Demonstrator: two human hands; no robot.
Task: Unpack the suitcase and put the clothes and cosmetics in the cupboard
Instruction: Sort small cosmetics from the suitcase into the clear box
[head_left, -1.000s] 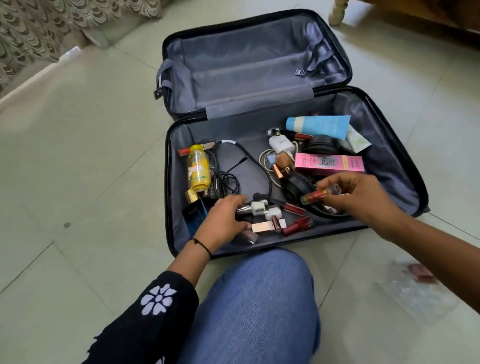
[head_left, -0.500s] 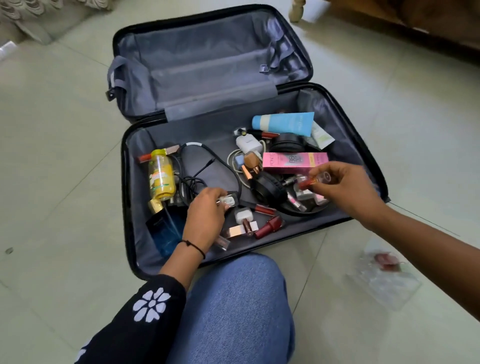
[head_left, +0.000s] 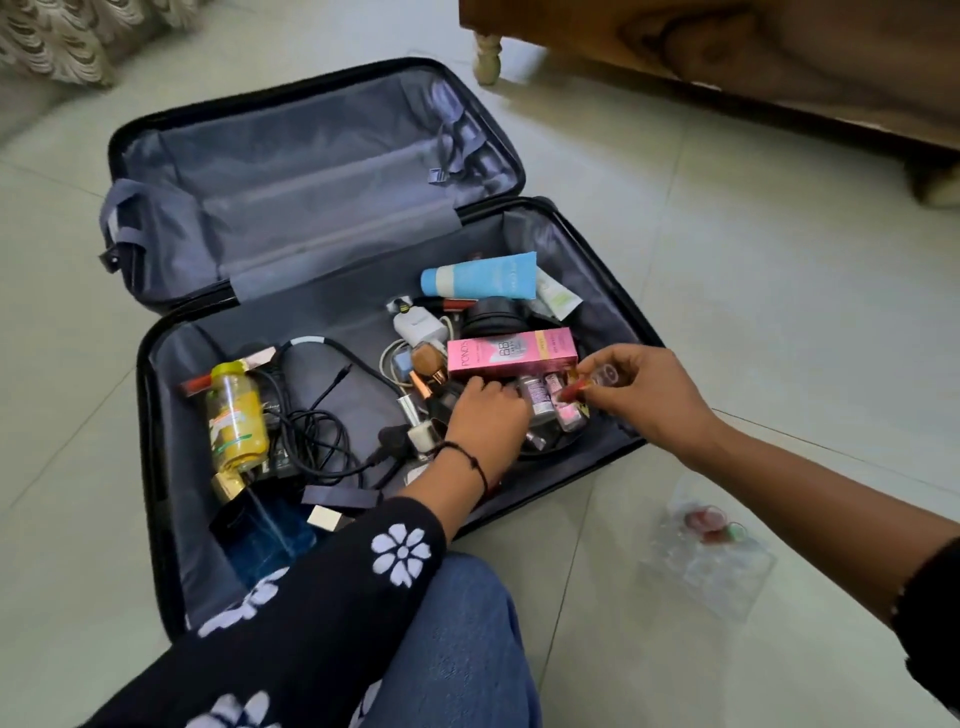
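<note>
The black suitcase (head_left: 148, 415) lies open on the tiled floor, its grey lid half bare. The near half holds a blue tube (head_left: 483, 275), a pink carton (head_left: 511, 353), a yellow bottle (head_left: 236, 415), black cables (head_left: 317, 431), a white charger (head_left: 418, 327) and a blue perfume bottle (head_left: 270, 535). My left hand (head_left: 485, 415) reaches, knuckles up, fingers curled down, into several small bottles (head_left: 545, 400) below the pink carton; what it grips is hidden. My right hand (head_left: 647, 395) pinches a red lip gloss tube (head_left: 587, 382) with a clear cap just above those bottles.
A clear plastic pouch (head_left: 706, 556) with small red items lies on the floor right of the suitcase. Wooden furniture (head_left: 727, 47) on a turned leg (head_left: 487, 57) stands behind. Patterned fabric (head_left: 52, 41) hangs at the far left. My jeans-clad knee (head_left: 457, 649) is against the suitcase's front edge.
My left hand has moved right, from the small items at the front edge to those under the pink carton. My right hand still holds the red tube. The view has shifted right.
</note>
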